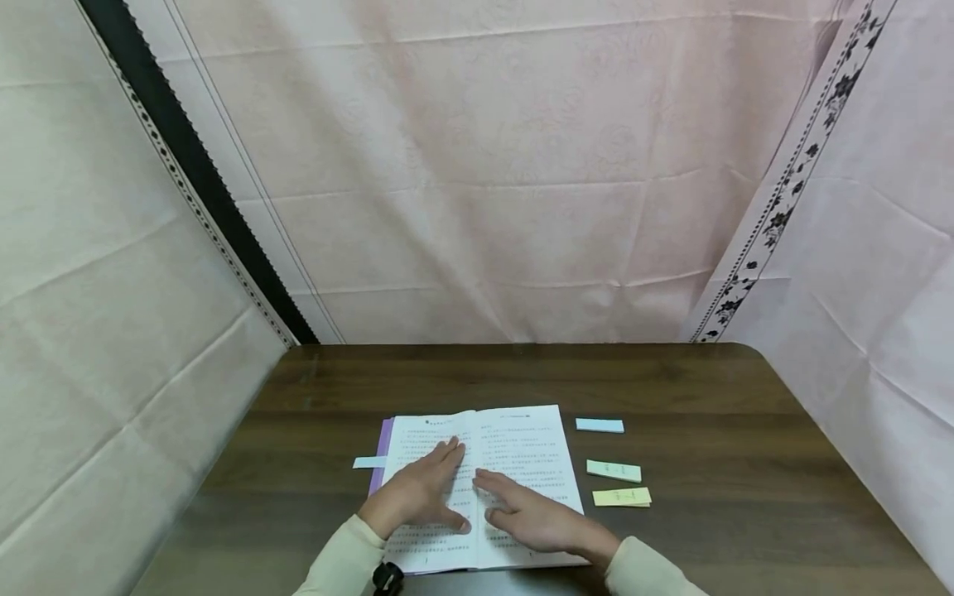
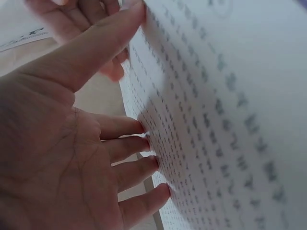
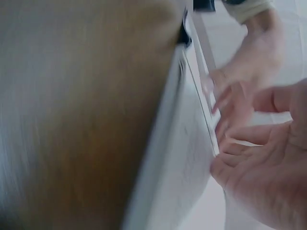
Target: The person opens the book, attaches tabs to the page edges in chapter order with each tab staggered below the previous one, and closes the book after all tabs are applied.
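Book on table, cloth behind

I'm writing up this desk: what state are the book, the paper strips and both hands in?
Book: open, left page and right page showing
Blue tab: sticking out past the book's left edge
Blue strip: lying on the table, right of the book
Green strip: lying between the blue and yellow strips
Yellow strip: lying beside the green strip
Left hand: on left page, fingers extended
Right hand: over right page; contact unclear
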The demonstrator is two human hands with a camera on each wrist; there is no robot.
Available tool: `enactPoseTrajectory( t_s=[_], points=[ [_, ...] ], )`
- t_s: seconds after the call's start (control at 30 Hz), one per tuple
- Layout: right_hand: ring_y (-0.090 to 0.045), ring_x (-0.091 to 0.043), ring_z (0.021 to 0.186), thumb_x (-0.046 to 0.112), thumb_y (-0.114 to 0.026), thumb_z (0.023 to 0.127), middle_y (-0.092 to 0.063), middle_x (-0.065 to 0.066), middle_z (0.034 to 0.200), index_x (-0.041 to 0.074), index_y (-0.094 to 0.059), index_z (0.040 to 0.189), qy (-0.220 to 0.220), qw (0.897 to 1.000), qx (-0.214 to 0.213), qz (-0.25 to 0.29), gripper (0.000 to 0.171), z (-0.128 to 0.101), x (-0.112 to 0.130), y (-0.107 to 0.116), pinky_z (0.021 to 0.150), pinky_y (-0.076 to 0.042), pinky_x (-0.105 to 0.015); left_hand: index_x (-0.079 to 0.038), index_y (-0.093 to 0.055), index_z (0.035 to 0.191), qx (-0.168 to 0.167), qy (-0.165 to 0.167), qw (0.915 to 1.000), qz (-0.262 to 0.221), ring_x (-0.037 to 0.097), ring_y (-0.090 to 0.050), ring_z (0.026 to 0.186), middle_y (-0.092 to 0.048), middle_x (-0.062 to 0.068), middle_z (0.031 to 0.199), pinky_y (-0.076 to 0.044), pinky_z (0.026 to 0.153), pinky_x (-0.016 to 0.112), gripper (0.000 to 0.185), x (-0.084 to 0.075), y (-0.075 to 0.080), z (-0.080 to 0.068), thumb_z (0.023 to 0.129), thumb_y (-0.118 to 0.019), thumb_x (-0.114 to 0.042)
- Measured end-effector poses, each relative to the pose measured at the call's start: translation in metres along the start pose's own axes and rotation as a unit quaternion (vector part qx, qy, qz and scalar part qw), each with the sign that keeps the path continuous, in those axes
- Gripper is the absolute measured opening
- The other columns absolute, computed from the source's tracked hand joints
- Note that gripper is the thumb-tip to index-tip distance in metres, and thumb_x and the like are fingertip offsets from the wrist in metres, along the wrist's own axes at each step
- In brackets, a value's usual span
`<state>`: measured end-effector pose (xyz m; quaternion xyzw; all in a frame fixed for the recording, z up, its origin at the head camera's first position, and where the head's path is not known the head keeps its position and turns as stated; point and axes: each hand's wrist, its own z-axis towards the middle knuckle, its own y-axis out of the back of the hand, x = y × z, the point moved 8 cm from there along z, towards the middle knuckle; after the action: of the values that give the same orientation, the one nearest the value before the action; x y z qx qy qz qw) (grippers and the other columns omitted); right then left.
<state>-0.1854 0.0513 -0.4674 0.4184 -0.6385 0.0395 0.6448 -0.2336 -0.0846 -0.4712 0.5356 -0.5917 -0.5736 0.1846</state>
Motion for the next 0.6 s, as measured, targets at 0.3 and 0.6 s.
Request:
enactPoseTrajectory(
  t_s=[0.3, 0.6],
  points=[
    [-0.035, -0.047, 0.151, 0.018, -0.082, 0.092, -0.041, -0.028, 0.16, -0.006, -0.051, 0.15, -0.053, 0.978, -0.113, -0.166, 0.07, 0.004, -0.028, 0.069, 0.119, -0.034, -0.063, -0.005, -0.03, 0.165, 0.02, -0.008, 0.9982, 0.057, 0.034, -0.027, 0.159, -0.025, 0.013, 0.174, -0.032, 0.124, 0.055, 0.122, -0.008, -0.005, -0.005, 0.072, -0.093, -0.054],
    [-0.032, -0.049, 0.151, 0.05, -0.092, 0.08, -0.038, -0.028, 0.161, -0.003, -0.041, 0.159, -0.097, 0.944, -0.101, -0.299, 0.108, 0.011, -0.059, 0.106, 0.12, -0.03, -0.066, -0.004, -0.031, 0.165, 0.024, -0.02, 0.9969, 0.073, 0.033, -0.028, 0.159, -0.027, 0.014, 0.173, -0.032, 0.125, 0.053, 0.122, -0.018, -0.014, -0.015, 0.072, -0.092, -0.056]
  ],
)
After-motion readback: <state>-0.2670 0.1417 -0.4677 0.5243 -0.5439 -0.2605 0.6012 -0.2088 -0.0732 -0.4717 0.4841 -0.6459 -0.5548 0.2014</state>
